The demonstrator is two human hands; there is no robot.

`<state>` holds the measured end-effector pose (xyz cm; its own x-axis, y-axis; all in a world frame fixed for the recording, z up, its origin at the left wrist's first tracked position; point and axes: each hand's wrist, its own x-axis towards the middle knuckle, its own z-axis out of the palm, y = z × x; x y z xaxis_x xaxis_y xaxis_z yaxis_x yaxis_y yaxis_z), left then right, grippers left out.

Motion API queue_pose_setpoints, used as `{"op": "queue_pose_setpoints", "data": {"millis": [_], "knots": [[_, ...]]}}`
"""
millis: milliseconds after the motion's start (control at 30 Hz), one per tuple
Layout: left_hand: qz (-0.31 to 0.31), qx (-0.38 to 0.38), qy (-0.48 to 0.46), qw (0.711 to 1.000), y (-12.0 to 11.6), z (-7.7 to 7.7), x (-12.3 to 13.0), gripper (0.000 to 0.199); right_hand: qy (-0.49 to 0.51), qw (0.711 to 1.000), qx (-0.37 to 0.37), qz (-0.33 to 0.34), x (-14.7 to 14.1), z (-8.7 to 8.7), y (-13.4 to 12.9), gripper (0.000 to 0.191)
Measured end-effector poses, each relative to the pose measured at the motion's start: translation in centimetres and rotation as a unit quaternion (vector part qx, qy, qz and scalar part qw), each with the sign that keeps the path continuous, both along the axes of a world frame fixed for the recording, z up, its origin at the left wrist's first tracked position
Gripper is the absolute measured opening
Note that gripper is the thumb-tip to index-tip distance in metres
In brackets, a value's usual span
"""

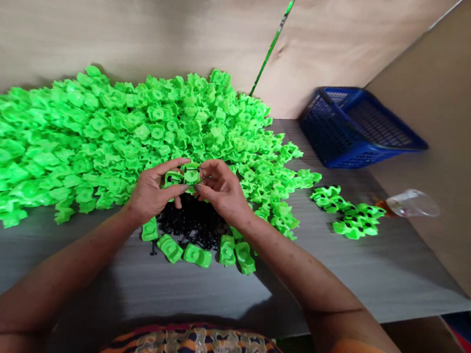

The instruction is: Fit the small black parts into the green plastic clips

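Between my two hands is a green plastic toy car body [191, 175] with thin black axle parts across it. My left hand [155, 188] is closed around its left side, thumb below and fingers above. My right hand [222, 191] pinches at its right edge, thumb and forefinger together. Just below the hands lies a heap of small black axle parts [193, 220]. Several loose green car bodies [197, 255] are set in a curve along the near side of that heap. Behind the hands spreads a large pile of green car bodies [109, 135].
A blue plastic basket [362, 133] stands at the back right against the wall. In front of it sits a group of green cars with black parts [355, 218], beside a clear plastic cup [413, 203] lying on its side. A thin green stick [272, 43] leans on the back wall.
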<state>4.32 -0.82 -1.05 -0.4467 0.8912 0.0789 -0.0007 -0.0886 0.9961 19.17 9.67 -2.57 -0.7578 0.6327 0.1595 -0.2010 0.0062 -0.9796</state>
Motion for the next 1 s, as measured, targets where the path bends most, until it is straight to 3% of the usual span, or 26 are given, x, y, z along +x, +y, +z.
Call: {"op": "queue_pose_setpoints", "data": {"millis": [167, 400, 533, 700, 1000], "knots": [[0.006, -0.013, -0.049, 0.999, 0.2, -0.2, -0.1, 0.065, 0.007, 1.000, 0.024, -0.013, 0.1, -0.1, 0.6, 0.053], [0.053, -0.036, -0.151, 0.986, 0.4, 0.0, 0.5, 0.065, -0.026, 0.971, 0.224, -0.072, 0.8, -0.1, 0.1, 0.053], [0.030, -0.031, -0.173, 0.984, 0.0, -0.4, 1.4, 0.058, -0.056, 0.945, 0.308, -0.090, 0.9, -0.6, -0.9, 0.059], [-0.028, -0.013, -0.165, 0.986, -0.3, -0.9, 1.6, 0.054, -0.060, 0.928, 0.355, -0.097, 0.7, -1.0, -1.1, 0.059], [-0.010, -0.006, -0.166, 0.986, -0.1, -0.6, 1.4, 0.055, -0.012, 0.925, 0.374, -0.069, 1.3, 0.5, -0.8, 0.040]]}}
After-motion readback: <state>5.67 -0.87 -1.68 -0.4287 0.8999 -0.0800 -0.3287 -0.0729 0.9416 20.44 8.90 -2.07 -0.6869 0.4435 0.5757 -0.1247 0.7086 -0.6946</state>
